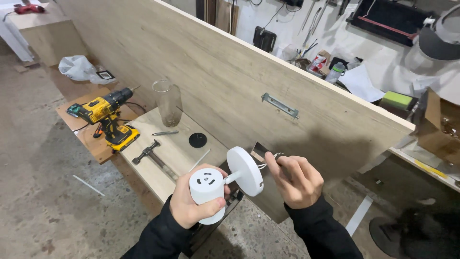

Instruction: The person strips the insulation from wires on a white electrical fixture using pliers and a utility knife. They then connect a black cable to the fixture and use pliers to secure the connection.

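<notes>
While left hand (191,204) grips smooth white cylindrical lamp (207,189) w/ round base, right hand (296,180) pinches its thin wires (269,160) — fingers clenched.

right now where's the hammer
In the head view, the hammer lies on the low wooden board, left of centre, between the yellow drill and the left hand.

A speckled concrete floor (43,192) runs beneath a low wooden bench (163,144). A tall wood-grain panel (225,81) stands on edge beside it; a cluttered white worktop (373,72) lies behind.
</notes>
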